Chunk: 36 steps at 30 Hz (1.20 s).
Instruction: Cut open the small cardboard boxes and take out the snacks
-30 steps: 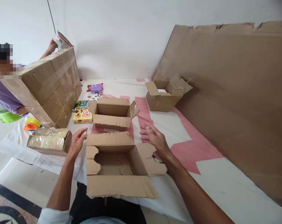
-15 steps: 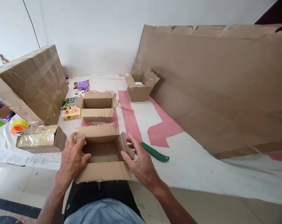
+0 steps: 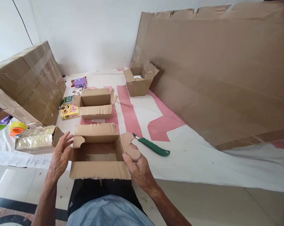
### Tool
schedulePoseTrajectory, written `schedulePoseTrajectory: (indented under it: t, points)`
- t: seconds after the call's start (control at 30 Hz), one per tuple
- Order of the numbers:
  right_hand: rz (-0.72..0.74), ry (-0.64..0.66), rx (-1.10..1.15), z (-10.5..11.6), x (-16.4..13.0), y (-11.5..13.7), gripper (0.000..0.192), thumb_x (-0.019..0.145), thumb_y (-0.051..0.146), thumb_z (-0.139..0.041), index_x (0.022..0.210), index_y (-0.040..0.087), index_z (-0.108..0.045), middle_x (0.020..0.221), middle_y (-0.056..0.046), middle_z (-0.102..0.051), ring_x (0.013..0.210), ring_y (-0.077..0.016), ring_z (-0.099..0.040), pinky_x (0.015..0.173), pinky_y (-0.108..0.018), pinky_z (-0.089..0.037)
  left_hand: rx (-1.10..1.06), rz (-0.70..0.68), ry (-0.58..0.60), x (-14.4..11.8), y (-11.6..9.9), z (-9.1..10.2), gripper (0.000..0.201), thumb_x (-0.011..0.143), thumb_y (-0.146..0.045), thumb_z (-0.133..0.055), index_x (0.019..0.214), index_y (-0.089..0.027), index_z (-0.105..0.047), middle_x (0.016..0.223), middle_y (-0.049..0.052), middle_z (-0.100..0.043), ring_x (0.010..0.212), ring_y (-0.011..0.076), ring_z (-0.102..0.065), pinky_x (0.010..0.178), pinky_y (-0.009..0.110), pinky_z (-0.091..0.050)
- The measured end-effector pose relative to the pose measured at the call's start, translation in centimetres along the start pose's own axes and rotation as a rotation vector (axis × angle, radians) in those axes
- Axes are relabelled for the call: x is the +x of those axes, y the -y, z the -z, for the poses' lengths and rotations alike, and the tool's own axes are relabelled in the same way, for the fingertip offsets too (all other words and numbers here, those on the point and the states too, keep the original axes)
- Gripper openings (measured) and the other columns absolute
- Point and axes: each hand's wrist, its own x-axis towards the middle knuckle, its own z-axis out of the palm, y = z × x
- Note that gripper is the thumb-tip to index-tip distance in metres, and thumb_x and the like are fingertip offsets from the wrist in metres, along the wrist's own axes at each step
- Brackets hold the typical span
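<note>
An open cardboard box (image 3: 98,169) sits in front of me at the near edge of a white and pink sheet (image 3: 191,160). My left hand (image 3: 59,155) presses flat against the box's left side, fingers spread beside the left flap. My right hand (image 3: 139,168) grips the box's right flap, thumb over the cardboard. A green-handled cutter (image 3: 152,146) lies on the sheet just right of the box.
A second open box (image 3: 96,103) and a third (image 3: 138,80) stand farther back. Snack packets (image 3: 70,112) lie to the left, near a taped small box (image 3: 36,142), a large taped carton (image 3: 31,83) and tape rolls (image 3: 17,127). Big cardboard sheet (image 3: 214,72) leans at right.
My hands came in from hovering to hold the near box by its sides. The view swung right; the green cutter came into sight beside the box.
</note>
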Motion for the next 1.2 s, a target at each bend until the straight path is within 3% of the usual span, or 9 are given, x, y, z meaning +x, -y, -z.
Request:
schedulePoseTrajectory:
  t: [0.1,0.17,0.33,0.43,0.63,0.9,1.0,1.1,1.2]
  points:
    - [0.043,0.078,0.027,0.3,0.5,1.1,0.045,0.100,0.052,-0.062,0.127,0.016,-0.066,0.116,-0.015,-0.076,0.111,-0.0308,-0.069,0.102,-0.048,-0.056,0.234,-0.103,-0.079,-0.6,0.3,0.5,0.043,0.102,-0.037,-0.054,0.142,-0.026,-0.065,0.155,0.013,-0.060,0.132,0.0302,-0.067,0.114,0.049,-0.054]
    - [0.157,0.126,0.023,0.1,0.5,2.7,0.043,0.104,0.048,-0.058,0.133,0.017,-0.064,0.121,-0.015,-0.075,0.118,-0.0310,-0.068,0.106,-0.049,-0.055,0.421,-0.141,-0.043,-0.7,0.2,0.8,0.034,0.100,-0.042,-0.061,0.127,-0.027,-0.074,0.156,0.011,-0.059,0.136,0.0326,-0.064,0.114,0.049,-0.053]
    - [0.647,0.257,0.008,-1.5,-1.0,6.8,0.051,0.104,0.039,-0.062,0.151,0.020,-0.054,0.152,-0.021,-0.060,0.138,-0.0342,-0.060,0.113,-0.052,-0.054,0.705,0.008,0.016,-0.1,0.0,1.9,0.038,0.087,-0.034,-0.076,0.124,-0.028,-0.073,0.139,0.008,-0.070,0.114,0.0311,-0.073,0.093,0.042,-0.060]
    - [0.765,0.256,0.069,-2.3,-1.7,7.1,0.053,0.103,0.031,-0.062,0.154,0.019,-0.051,0.150,-0.021,-0.061,0.137,-0.0319,-0.061,0.112,-0.049,-0.056,0.819,0.111,0.000,0.3,0.4,2.8,0.035,0.087,-0.027,-0.071,0.121,-0.027,-0.072,0.127,0.007,-0.074,0.101,0.0297,-0.075,0.079,0.038,-0.057]
    - [0.513,0.115,0.082,-1.6,-0.5,2.6,0.059,0.100,0.031,-0.066,0.157,0.025,-0.048,0.148,-0.018,-0.058,0.139,-0.0321,-0.058,0.116,-0.053,-0.053,0.796,0.033,-0.028,0.5,1.4,3.8,0.025,0.087,-0.034,-0.062,0.107,-0.025,-0.073,0.115,0.009,-0.076,0.095,0.0303,-0.074,0.074,0.037,-0.053]
    - [0.356,0.271,0.098,-3.2,0.0,-0.7,0.107,0.081,0.045,-0.092,0.169,0.025,-0.035,0.170,-0.019,-0.041,0.158,-0.0383,-0.040,0.128,-0.059,-0.039,0.621,0.064,-0.124,0.8,0.1,2.5,0.032,0.087,-0.046,-0.060,0.103,-0.022,-0.074,0.097,0.008,-0.079,0.083,0.0275,-0.075,0.078,0.038,-0.055]
    - [0.157,0.214,0.208,-3.0,0.6,-2.4,0.083,0.085,0.047,-0.085,0.158,0.022,-0.052,0.157,-0.019,-0.059,0.146,-0.0383,-0.055,0.122,-0.058,-0.047,0.444,0.117,-0.101,0.8,-2.0,0.9,0.042,0.089,-0.057,-0.063,0.108,-0.021,-0.074,0.082,0.006,-0.077,0.074,0.0256,-0.073,0.068,0.035,-0.054]
    - [-0.103,0.222,0.328,-1.7,1.3,-5.0,0.059,0.084,0.055,-0.081,0.131,0.020,-0.072,0.125,-0.016,-0.079,0.119,-0.0380,-0.073,0.105,-0.055,-0.059,0.191,0.043,0.043,1.4,-4.5,-0.6,0.049,0.094,-0.062,-0.062,0.117,-0.020,-0.074,0.111,0.010,-0.081,0.097,0.0265,-0.076,0.084,0.036,-0.059]
    - [-0.212,0.230,0.337,-0.2,2.1,-7.1,0.052,0.079,0.062,-0.082,0.110,0.020,-0.079,0.114,-0.015,-0.083,0.116,-0.0391,-0.074,0.107,-0.054,-0.058,0.001,-0.072,0.160,2.8,-6.6,-1.6,0.052,0.101,-0.064,-0.054,0.124,-0.022,-0.074,0.132,0.011,-0.077,0.123,0.0298,-0.070,0.103,0.041,-0.056]
